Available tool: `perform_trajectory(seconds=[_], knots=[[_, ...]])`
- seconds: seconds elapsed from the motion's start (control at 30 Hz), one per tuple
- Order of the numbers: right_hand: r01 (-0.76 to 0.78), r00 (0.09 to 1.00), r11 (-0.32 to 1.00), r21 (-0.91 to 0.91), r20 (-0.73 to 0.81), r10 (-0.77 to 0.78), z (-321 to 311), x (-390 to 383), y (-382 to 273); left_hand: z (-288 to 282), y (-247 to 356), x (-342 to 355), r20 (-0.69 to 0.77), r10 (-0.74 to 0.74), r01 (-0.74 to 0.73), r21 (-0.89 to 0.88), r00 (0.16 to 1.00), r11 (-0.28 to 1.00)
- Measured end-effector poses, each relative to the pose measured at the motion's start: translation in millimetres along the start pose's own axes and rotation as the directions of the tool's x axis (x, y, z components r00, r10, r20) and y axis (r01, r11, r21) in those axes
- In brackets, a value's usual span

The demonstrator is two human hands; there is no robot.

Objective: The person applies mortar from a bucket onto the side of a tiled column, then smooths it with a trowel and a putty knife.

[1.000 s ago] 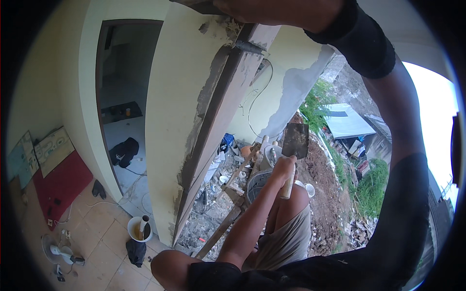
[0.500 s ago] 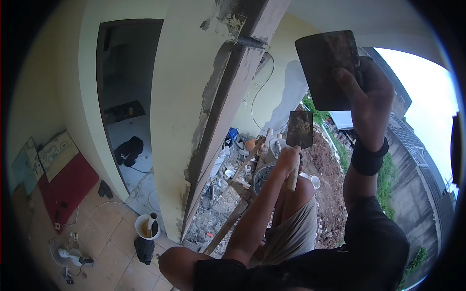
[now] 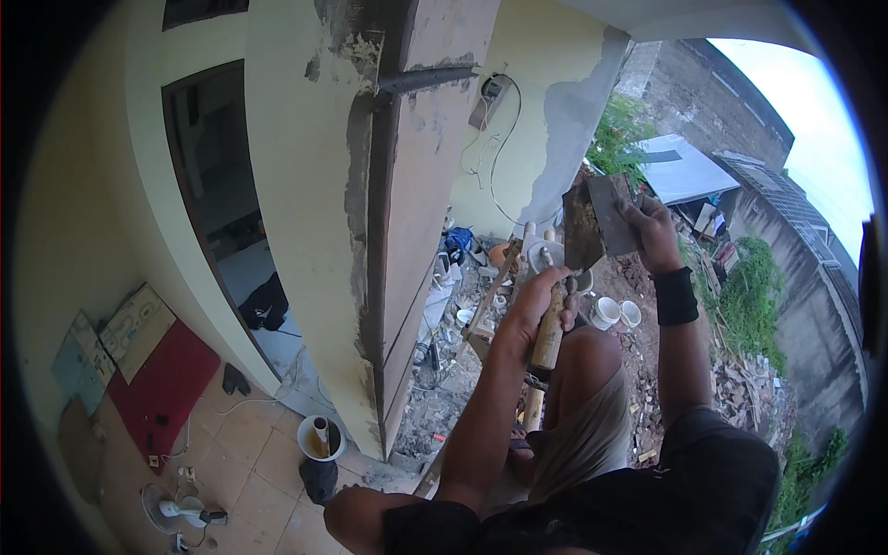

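Note:
My left hand [image 3: 544,305] is closed around the wooden handle of a putty knife [image 3: 581,233], its broad dark blade stained with residue and tilted up to the right. In my right hand [image 3: 655,237] is a thin flat dark metal plate [image 3: 614,215], pinched by its right side between thumb and fingers. The plate overlaps the putty knife's blade, and the two appear to touch. To the left rises a wall corner column [image 3: 425,203] with a dark grey band of filler running down its edge.
Below are rubble [image 3: 427,407], a wooden pole frame [image 3: 495,301] and white buckets [image 3: 606,313]. A white bucket [image 3: 309,440] with a tool in it stands on the tiles by the column. Red board [image 3: 176,384] leans at left; a dark doorway [image 3: 213,185] lies beyond.
My right hand has lowered the plate from up high to the putty knife's blade. The left hand stays near its place, with the knife turned. The view has shifted to the right.

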State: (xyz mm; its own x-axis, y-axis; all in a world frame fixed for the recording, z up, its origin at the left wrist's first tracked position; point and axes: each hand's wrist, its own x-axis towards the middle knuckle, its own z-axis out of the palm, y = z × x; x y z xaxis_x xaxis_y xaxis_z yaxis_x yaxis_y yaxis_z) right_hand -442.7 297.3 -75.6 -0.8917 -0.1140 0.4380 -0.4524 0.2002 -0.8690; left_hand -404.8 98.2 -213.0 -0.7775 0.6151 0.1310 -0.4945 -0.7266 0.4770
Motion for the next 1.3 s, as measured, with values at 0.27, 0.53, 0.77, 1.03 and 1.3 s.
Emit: perform_trajectory(seconds=[0.27,0.53,0.77,1.03,1.3], knots=[[-0.028,1.0,0.995,0.098,-0.001,0.029,-10.8,-5.6,16.8,-17.4,-4.4,8.3,0.046,-0.026,0.027,-0.006,0.999,1.0],[-0.128,0.992,0.988,0.089,0.033,0.125,8.5,-1.0,30.9,-32.0,-10.4,15.2,0.07,-0.02,0.019,0.007,0.997,1.0],[0.345,0.886,0.718,-0.605,-0.043,-0.462,88.3,-37.5,-81.0,-43.2,-11.2,24.9,-0.08,0.023,-0.016,0.082,0.997,0.996],[0.804,0.098,-0.311,-0.507,0.628,-0.772,229.1,-65.4,-205.7,-26.3,-12.2,43.1,-0.185,0.069,-0.034,0.189,0.98,0.981],[0.618,0.2,-0.589,-0.522,0.828,-0.524,283.0,-66.5,-208.7,-12.7,-16.2,51.5,-0.182,0.041,0.012,0.277,0.982,0.961]])
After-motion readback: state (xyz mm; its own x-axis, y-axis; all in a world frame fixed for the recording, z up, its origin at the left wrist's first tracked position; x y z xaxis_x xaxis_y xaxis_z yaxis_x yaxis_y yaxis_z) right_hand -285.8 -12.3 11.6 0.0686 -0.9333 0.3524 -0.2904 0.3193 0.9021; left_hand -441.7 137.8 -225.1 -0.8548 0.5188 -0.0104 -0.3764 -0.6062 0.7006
